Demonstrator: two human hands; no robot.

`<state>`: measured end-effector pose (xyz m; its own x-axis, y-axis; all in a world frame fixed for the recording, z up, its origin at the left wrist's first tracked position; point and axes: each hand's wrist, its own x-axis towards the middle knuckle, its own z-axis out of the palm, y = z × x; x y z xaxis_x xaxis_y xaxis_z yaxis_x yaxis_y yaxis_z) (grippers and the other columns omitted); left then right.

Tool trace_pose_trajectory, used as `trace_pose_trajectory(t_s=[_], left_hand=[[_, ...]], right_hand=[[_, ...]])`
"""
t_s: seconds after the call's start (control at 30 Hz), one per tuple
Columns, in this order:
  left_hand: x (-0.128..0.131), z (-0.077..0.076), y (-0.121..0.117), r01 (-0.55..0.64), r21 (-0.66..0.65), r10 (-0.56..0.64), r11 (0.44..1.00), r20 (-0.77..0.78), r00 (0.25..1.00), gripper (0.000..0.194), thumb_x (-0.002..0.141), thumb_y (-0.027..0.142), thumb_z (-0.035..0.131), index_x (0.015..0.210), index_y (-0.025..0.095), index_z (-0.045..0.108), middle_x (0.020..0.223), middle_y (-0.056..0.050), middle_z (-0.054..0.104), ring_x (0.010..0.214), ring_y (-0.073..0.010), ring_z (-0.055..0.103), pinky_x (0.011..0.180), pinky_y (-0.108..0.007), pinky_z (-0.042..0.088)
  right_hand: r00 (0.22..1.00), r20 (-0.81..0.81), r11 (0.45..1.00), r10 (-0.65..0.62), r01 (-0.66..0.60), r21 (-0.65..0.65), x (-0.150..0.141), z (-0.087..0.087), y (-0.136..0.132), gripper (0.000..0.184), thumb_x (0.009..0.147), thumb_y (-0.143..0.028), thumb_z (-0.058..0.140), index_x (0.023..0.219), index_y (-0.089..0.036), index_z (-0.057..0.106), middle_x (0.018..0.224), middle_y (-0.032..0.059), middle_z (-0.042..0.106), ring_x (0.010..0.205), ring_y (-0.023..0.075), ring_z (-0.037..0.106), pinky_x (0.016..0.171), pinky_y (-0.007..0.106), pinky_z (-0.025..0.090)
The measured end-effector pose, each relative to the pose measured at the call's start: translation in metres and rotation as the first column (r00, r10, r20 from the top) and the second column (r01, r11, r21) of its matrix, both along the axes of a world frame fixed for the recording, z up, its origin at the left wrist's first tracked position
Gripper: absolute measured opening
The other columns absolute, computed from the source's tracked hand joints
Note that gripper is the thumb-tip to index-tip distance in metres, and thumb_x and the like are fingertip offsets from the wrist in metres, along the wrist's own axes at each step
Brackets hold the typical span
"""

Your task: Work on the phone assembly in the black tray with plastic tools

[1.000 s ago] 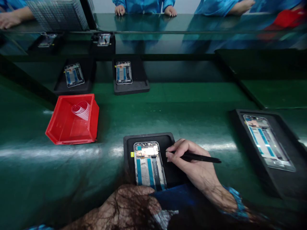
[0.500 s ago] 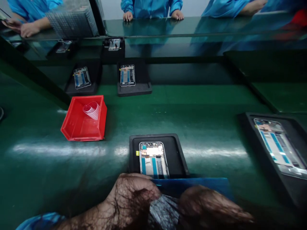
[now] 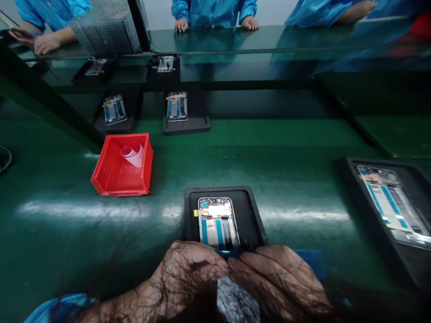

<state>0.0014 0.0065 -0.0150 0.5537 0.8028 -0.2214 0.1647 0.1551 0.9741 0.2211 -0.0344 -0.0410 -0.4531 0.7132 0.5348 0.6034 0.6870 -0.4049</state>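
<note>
My left hand [image 3: 185, 269] and my right hand [image 3: 281, 278] meet at the bottom middle, both with fingers curled and closed. A greyish-white piece [image 3: 235, 298] shows between them; strands of dark hair blur it. A flat blue sheet [image 3: 309, 262] sticks out beyond my right hand, with a thin blue edge also visible between the hands. Whatever the fingertips grip is hidden. Just beyond them an opened phone [image 3: 218, 222], its circuit board and blue strips exposed, lies in a black tray [image 3: 247, 215]. My hands cover the near end of both.
A red bin [image 3: 114, 175] holding a rolled white mesh sheet [image 3: 134, 154] stands left. Another black tray [image 3: 377, 211] with an opened phone [image 3: 393, 202] is at right. More trays with phones lie farther back. Co-workers in blue sleeves [image 3: 183, 11] sit across the bench.
My right hand has moved left and up against my left hand, now covering much of the blue sheet. The view has shifted slightly.
</note>
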Motion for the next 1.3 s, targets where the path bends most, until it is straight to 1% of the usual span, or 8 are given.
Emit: trace_pose_trajectory(t_s=[0.1, 0.27, 0.37, 0.57, 0.8, 1.07, 1.17, 1.3], left_hand=[[0.002, 0.001, -0.002, 0.012, 0.002, -0.012, 1.0, 0.016, 1.0, 0.011, 0.082, 0.024, 0.058, 0.079, 0.022, 0.069, 0.069, 0.002, 0.068, 0.059, -0.0115, 0.063, 0.051, -0.012, 0.046], [0.007, 0.003, -0.001, -0.002, 0.261, 0.031, 0.965, -0.109, 0.994, 0.009, 0.081, 0.022, 0.06, 0.075, 0.022, 0.067, 0.059, 0.005, 0.062, 0.052, -0.0089, 0.059, 0.053, -0.011, 0.045], [0.009, 0.004, -0.001, 0.008, 0.331, 0.051, 0.943, -0.169, 0.984, 0.011, 0.082, 0.021, 0.059, 0.073, 0.021, 0.065, 0.058, 0.005, 0.061, 0.051, -0.008, 0.059, 0.052, -0.009, 0.045], [0.009, 0.004, 0.0, -0.001, 0.312, 0.059, 0.95, -0.176, 0.983, 0.013, 0.082, 0.021, 0.059, 0.07, 0.022, 0.063, 0.06, 0.007, 0.063, 0.053, -0.0063, 0.059, 0.055, -0.006, 0.044], [0.01, 0.008, 0.001, -0.016, 0.304, 0.063, 0.953, -0.145, 0.987, 0.021, 0.085, 0.024, 0.054, 0.066, 0.021, 0.063, 0.057, 0.005, 0.062, 0.05, -0.0085, 0.058, 0.051, -0.008, 0.045], [0.013, 0.008, 0.0, -0.059, 0.286, 0.104, 0.956, -0.145, 0.984, 0.022, 0.083, 0.023, 0.054, 0.063, 0.021, 0.064, 0.053, 0.005, 0.061, 0.045, -0.0089, 0.055, 0.044, -0.01, 0.043], [0.012, 0.009, 0.001, -0.074, 0.273, 0.117, 0.959, -0.143, 0.983, 0.022, 0.082, 0.023, 0.055, 0.062, 0.02, 0.065, 0.053, 0.005, 0.061, 0.045, -0.009, 0.056, 0.044, -0.01, 0.044], [0.012, 0.01, 0.0, -0.072, 0.259, 0.11, 0.963, -0.136, 0.985, 0.019, 0.08, 0.02, 0.058, 0.062, 0.02, 0.064, 0.055, 0.005, 0.063, 0.047, -0.0084, 0.058, 0.047, -0.008, 0.045]], right_hand=[[0.999, -0.044, 0.997, 0.001, -0.004, -0.071, 0.0, 0.01, 0.007, 0.033, 0.107, -0.023, 0.038, 0.108, -0.026, 0.071, 0.076, -0.0007, 0.077, 0.061, 0.0186, 0.067, 0.055, 0.031, 0.057], [0.997, -0.075, 0.991, 0.004, -0.014, -0.135, 0.003, 0.014, 0.01, 0.035, 0.109, -0.03, 0.034, 0.109, -0.025, 0.069, 0.083, 0.0009, 0.078, 0.066, 0.0176, 0.068, 0.059, 0.034, 0.055], [0.998, -0.048, 0.987, 0.035, -0.042, -0.157, 0.003, 0.012, 0.01, 0.032, 0.108, -0.031, 0.036, 0.112, -0.025, 0.068, 0.088, 0.0013, 0.079, 0.068, 0.0181, 0.068, 0.06, 0.036, 0.056], [0.999, 0.026, 0.997, 0.022, -0.02, -0.071, 0.003, 0.011, 0.006, 0.034, 0.107, -0.022, 0.036, 0.116, -0.024, 0.069, 0.094, 0.0015, 0.081, 0.078, 0.0186, 0.072, 0.068, 0.036, 0.058], [0.998, -0.057, 0.979, 0.026, -0.037, -0.2, 0.003, 0.017, 0.007, 0.033, 0.109, -0.029, 0.036, 0.114, -0.027, 0.068, 0.093, -0.0006, 0.08, 0.079, 0.017, 0.073, 0.074, 0.028, 0.063], [0.996, 0.066, 0.998, 0.053, -0.052, -0.023, 0.006, 0.006, -0.001, 0.035, 0.101, -0.014, 0.042, 0.114, -0.021, 0.073, 0.092, 0.0027, 0.081, 0.077, 0.0205, 0.073, 0.076, 0.029, 0.067], [0.997, 0.057, 0.999, 0.045, -0.044, -0.032, 0.005, 0.005, -0.001, 0.035, 0.098, -0.012, 0.045, 0.115, -0.022, 0.074, 0.092, 0.0029, 0.081, 0.076, 0.0213, 0.073, 0.074, 0.028, 0.068], [0.997, 0.056, 0.992, 0.058, -0.052, -0.112, 0.008, 0.006, -0.001, 0.039, 0.1, -0.016, 0.041, 0.12, -0.025, 0.073, 0.095, 0.0048, 0.081, 0.083, 0.0229, 0.075, 0.083, 0.031, 0.068]])
